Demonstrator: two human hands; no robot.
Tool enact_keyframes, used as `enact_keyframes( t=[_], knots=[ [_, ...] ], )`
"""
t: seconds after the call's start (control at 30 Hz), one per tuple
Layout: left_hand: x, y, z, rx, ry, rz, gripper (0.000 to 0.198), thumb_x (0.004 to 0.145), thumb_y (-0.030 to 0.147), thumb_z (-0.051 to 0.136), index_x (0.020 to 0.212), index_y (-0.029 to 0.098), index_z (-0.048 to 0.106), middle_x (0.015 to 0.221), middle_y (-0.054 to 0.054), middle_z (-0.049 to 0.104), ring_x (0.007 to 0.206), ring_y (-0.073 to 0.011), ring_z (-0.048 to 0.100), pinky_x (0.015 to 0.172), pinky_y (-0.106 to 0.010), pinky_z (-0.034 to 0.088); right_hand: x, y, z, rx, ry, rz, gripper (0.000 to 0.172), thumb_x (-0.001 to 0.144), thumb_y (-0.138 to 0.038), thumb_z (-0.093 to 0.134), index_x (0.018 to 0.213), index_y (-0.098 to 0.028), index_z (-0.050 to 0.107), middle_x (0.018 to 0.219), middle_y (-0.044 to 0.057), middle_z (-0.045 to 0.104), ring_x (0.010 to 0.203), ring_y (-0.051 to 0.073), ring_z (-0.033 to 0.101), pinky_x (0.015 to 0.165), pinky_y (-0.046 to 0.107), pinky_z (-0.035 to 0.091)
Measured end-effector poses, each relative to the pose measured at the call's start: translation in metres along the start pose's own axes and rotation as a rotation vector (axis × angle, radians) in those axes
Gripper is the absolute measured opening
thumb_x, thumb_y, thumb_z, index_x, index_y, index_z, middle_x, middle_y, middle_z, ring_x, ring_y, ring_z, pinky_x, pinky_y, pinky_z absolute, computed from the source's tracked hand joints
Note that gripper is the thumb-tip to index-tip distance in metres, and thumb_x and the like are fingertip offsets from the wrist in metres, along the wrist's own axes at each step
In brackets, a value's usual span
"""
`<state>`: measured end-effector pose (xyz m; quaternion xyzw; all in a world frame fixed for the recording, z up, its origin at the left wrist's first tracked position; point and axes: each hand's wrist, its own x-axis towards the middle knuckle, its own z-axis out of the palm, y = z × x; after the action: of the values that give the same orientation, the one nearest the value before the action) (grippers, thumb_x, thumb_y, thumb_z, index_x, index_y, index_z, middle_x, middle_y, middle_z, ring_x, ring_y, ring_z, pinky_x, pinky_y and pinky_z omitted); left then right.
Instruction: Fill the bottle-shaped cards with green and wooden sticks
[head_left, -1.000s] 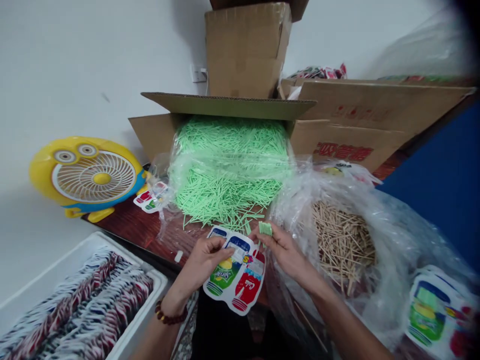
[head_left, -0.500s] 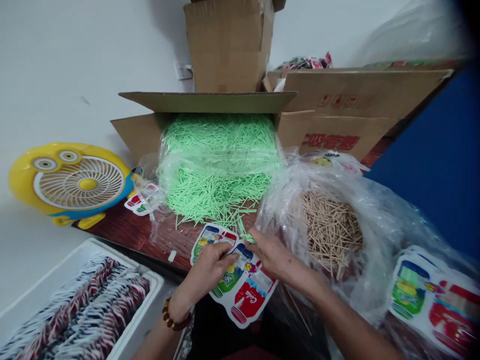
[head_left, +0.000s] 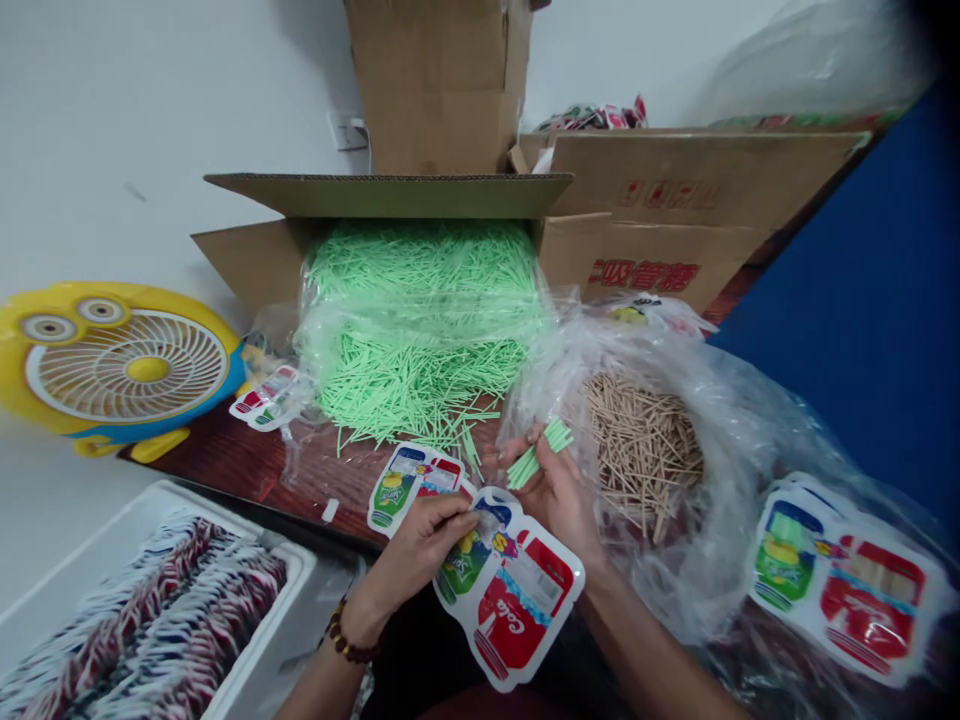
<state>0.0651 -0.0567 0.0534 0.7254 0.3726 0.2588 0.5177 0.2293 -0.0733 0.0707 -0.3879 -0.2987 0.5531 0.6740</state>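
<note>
This looks like a small hand-packing workshop, likely a back room. At 12 o'clock cardboard boxes (head_left: 442,85) stand stacked against a plain white wall, and an open box (head_left: 390,200) spills green sticks (head_left: 420,320) in bulk from a plastic liner. At 3 o'clock a clear bag (head_left: 675,400) holds loose wooden sticks (head_left: 641,450). Printed pouches (head_left: 847,575) lie at 4 o'clock, and a white tray (head_left: 172,580) at 8 o'clock is packed with finished packets. A yellow fan (head_left: 112,365) sits at 9 o'clock.

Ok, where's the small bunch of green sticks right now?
In the head view, the bunch of green sticks is pinched in the right hand, just right of centre, between the green stick pile and the bag of tan sticks.
</note>
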Motion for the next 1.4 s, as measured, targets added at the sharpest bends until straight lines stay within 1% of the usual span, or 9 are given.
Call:
enact_keyframes(
  t=[0.27, 0.47, 0.67, 0.77, 0.83, 0.93, 1.07, 1.17, 1.4],
  knots=[
    [0.004, -0.002, 0.007, -0.23, 0.003, -0.07, 0.027, 0.088, 0.035, 0.056, 0.07, 0.015, 0.054, 0.064, 0.004, 0.042, 0.06, -0.0093, 0.037, 0.056, -0.02, 0.031, -0.015, 0.005, -0.012, 0.053, -0.027, 0.253, 0.02, 0.082, -0.039, 0.064, 0.095, -0.024, 0.064, 0.107, 0.004, 0.069, 0.105, 0.023, 0.063, 0.089, 0.037, 0.051],
    [0.009, -0.01, 0.007, -0.401, -0.014, -0.122, 0.022, 0.085, 0.036, 0.061, 0.081, 0.014, 0.062, 0.072, 0.002, 0.052, 0.064, -0.0095, 0.044, 0.062, -0.02, 0.037, -0.004, -0.016, -0.022, 0.033, -0.331, 0.201, 0.034, 0.086, -0.034, 0.059, 0.119, -0.027, 0.054, 0.133, 0.005, 0.056, 0.125, 0.024, 0.051, 0.106, 0.045, 0.039],
    [0.017, -0.013, 0.012, -0.501, 0.021, -0.123, 0.022, 0.082, 0.035, 0.065, 0.084, 0.014, 0.066, 0.072, 0.002, 0.056, 0.064, -0.0094, 0.049, 0.061, -0.019, 0.04, 0.01, -0.05, -0.036, -0.792, -0.705, 0.137, 0.056, 0.091, -0.043, 0.05, 0.144, -0.033, 0.033, 0.155, 0.0, 0.025, 0.143, 0.021, 0.02, 0.118, 0.044, 0.011],
    [0.019, -0.013, 0.013, -0.517, 0.011, -0.121, 0.022, 0.081, 0.035, 0.067, 0.083, 0.013, 0.068, 0.072, 0.001, 0.059, 0.064, -0.0098, 0.051, 0.061, -0.02, 0.041, 0.012, -0.062, -0.036, -1.055, -0.828, 0.13, 0.067, 0.09, -0.044, 0.051, 0.148, -0.031, 0.021, 0.155, 0.001, 0.025, 0.143, 0.023, 0.019, 0.118, 0.043, 0.013],
    [0.02, -0.014, 0.013, -0.537, 0.045, -0.091, 0.02, 0.081, 0.034, 0.067, 0.084, 0.014, 0.068, 0.074, 0.0, 0.061, 0.066, -0.0104, 0.053, 0.063, -0.02, 0.042, 0.014, -0.067, -0.038, -1.119, -0.811, 0.09, 0.068, 0.09, -0.044, 0.052, 0.148, -0.029, 0.022, 0.15, 0.005, 0.035, 0.138, 0.023, 0.031, 0.114, 0.042, 0.025],
    [0.022, -0.018, 0.012, -0.578, 0.133, -0.032, 0.018, 0.081, 0.032, 0.068, 0.087, 0.015, 0.07, 0.079, -0.001, 0.065, 0.071, -0.0119, 0.057, 0.068, -0.021, 0.045, 0.017, -0.074, -0.041, -1.224, -0.769, 0.034, 0.043, 0.09, -0.043, 0.052, 0.128, -0.024, 0.052, 0.115, 0.006, 0.066, 0.101, 0.02, 0.062, 0.086, 0.033, 0.048],
    [0.025, -0.014, 0.011, -0.675, 0.108, -0.044, 0.024, 0.075, 0.028, 0.074, 0.096, 0.016, 0.071, 0.087, -0.002, 0.07, 0.077, -0.014, 0.061, 0.074, -0.024, 0.048, 0.018, -0.079, -0.041, -1.425, -0.7, -0.061, 0.033, 0.095, -0.039, 0.042, 0.082, -0.019, 0.065, 0.067, -0.001, 0.063, 0.06, 0.012, 0.056, 0.057, 0.023, 0.039],
    [0.027, -0.005, 0.012, -0.689, 0.031, -0.082, 0.029, 0.072, 0.026, 0.077, 0.098, 0.016, 0.071, 0.09, -0.004, 0.072, 0.079, -0.0155, 0.063, 0.077, -0.027, 0.05, 0.019, -0.078, -0.04, -1.429, -0.67, -0.099, 0.031, 0.094, -0.037, 0.044, 0.078, -0.019, 0.063, 0.064, -0.001, 0.061, 0.058, 0.011, 0.052, 0.055, 0.022, 0.034],
    [0.031, 0.007, 0.016, -0.583, 0.082, -0.077, 0.024, 0.074, 0.029, 0.074, 0.092, 0.014, 0.074, 0.082, -0.003, 0.074, 0.074, -0.0173, 0.065, 0.072, -0.027, 0.051, 0.027, -0.068, -0.055, -1.299, -0.59, -0.014, 0.022, 0.089, -0.038, 0.053, 0.088, -0.02, 0.066, 0.074, -0.001, 0.067, 0.066, 0.013, 0.059, 0.059, 0.022, 0.037]
  ],
)
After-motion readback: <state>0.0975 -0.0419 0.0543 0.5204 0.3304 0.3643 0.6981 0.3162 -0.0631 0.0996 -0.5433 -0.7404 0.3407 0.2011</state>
